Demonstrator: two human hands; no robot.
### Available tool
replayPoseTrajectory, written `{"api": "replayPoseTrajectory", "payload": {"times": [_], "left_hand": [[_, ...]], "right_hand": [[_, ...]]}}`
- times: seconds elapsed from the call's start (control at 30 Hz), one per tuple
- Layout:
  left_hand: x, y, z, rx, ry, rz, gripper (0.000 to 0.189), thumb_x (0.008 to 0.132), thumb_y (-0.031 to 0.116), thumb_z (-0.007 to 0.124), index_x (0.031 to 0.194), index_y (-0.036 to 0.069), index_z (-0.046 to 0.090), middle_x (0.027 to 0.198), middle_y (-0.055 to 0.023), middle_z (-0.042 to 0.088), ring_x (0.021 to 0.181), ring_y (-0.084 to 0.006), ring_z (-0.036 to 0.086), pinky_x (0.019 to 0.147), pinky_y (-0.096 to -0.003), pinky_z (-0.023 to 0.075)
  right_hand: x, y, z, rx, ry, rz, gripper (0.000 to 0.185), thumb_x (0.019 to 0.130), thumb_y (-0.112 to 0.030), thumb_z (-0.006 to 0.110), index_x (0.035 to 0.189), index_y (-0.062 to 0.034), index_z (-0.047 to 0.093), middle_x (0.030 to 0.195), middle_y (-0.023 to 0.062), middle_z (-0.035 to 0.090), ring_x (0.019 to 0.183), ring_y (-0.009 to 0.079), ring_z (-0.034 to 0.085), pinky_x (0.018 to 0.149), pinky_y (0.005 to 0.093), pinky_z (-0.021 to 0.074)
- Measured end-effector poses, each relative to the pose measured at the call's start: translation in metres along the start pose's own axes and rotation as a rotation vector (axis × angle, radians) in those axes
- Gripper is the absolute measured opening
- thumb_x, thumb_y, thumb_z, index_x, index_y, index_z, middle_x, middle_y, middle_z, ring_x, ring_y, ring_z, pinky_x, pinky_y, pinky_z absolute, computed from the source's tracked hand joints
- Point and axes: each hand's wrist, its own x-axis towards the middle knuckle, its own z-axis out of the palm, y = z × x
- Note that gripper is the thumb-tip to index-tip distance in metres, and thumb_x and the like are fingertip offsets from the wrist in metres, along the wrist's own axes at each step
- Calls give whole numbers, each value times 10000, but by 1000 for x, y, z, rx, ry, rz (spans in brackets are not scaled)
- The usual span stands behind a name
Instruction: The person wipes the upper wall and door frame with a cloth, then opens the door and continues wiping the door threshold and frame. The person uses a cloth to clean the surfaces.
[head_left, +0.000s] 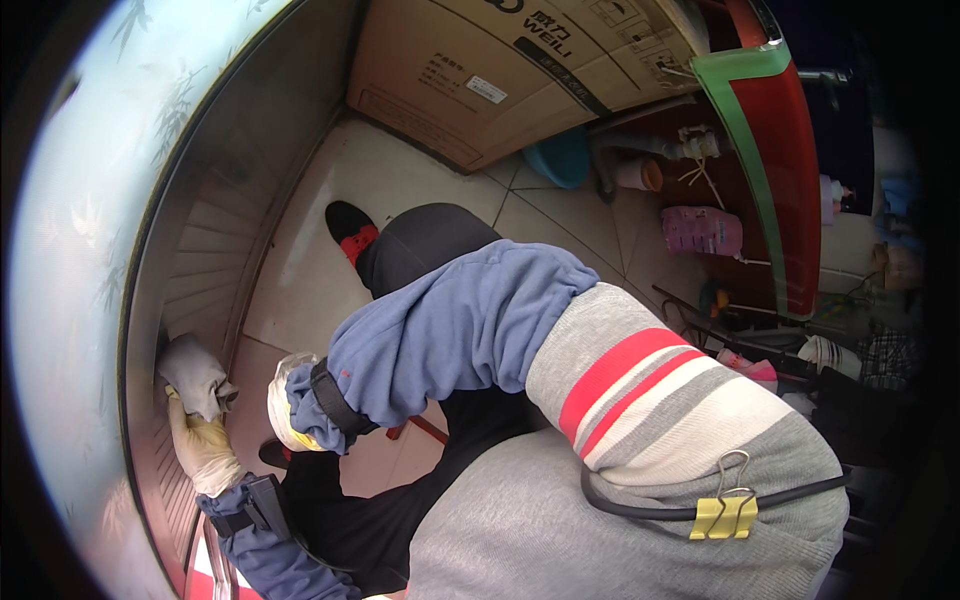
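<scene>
My left hand (199, 442), in a pale yellow glove, presses a grey cloth (196, 375) against the louvred lower panel (214, 247) of a door. Part of the fingers is hidden under the cloth. My right hand (282, 409) is also gloved and hangs to the right of the cloth, apart from it. Only its pale cuff and a little yellow glove show; the fingers are hidden behind the blue sleeve cover (442, 322). Black straps circle both wrists. Above the louvres is a frosted glass pane (82, 247) with a bamboo pattern.
A large WEILI cardboard box (495, 82) stands on the tiled floor (300, 292) beyond my knee. Right of it are a blue basin (562, 161), an orange-rimmed cup (641, 176), a pink pack (701, 231) and a red counter panel with green edging (780, 187).
</scene>
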Motion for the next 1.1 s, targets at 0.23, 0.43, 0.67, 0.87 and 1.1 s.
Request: {"api": "replayPoseTrajectory", "payload": {"times": [0.23,0.43,0.67,0.87,1.1], "left_hand": [[6,-10,-3,75,-42,57,331,942,104,569,1245,-27,547,1273,-101,569,1191,-215,509,1057,-328,389],[27,-14,-21,67,-37,-109,385,941,131,580,1268,-59,504,1316,-147,537,1210,-237,501,1081,-368,371],[28,-13,-13,136,-72,-73,396,946,160,577,1264,-66,503,1296,-153,547,1184,-242,516,1066,-386,383],[11,-14,4,211,-122,49,380,942,197,585,1252,-18,536,1286,-110,553,1171,-212,520,1035,-357,401],[-3,-13,21,260,-169,188,287,926,127,611,1180,-4,583,1202,-74,596,1109,-156,545,977,-296,431]], "right_hand": [[1,0,1,13,2,-10,370,664,-387,673,953,-165,732,971,70,693,930,269,639,835,420,464],[0,-4,3,22,5,-21,350,672,-376,669,946,-167,730,963,67,692,922,266,640,833,415,465],[0,-3,6,27,-1,-17,327,683,-363,664,938,-169,727,954,64,690,913,263,641,830,410,466],[0,-4,7,25,9,-22,307,691,-351,660,931,-170,725,946,61,689,906,261,641,827,405,467],[1,-1,10,17,9,-14,284,701,-338,656,923,-173,723,937,57,687,897,258,642,824,399,468]]}}
